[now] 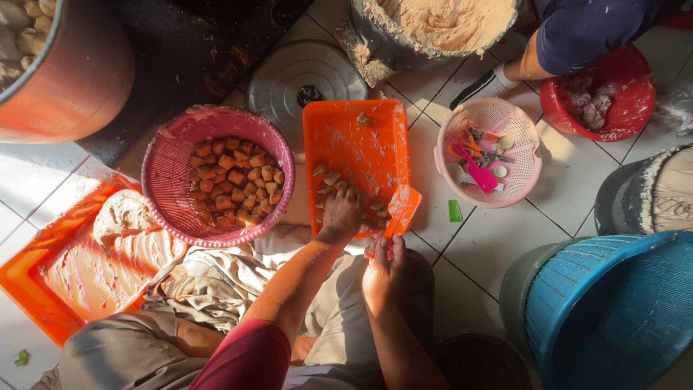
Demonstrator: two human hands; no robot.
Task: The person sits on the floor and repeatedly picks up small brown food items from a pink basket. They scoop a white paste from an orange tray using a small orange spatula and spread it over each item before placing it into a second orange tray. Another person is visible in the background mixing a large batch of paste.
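Head view: both my hands at the orange tray (357,141).
My left hand (341,214) presses, fingers curled, on the brown pieces (326,180) at the tray's near end; my right hand (382,269) is clamped on 1 orange scraper (401,209), blade at the tray's near right corner.

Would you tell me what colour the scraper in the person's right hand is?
Orange; the scraper in the right hand shows best in the head view.
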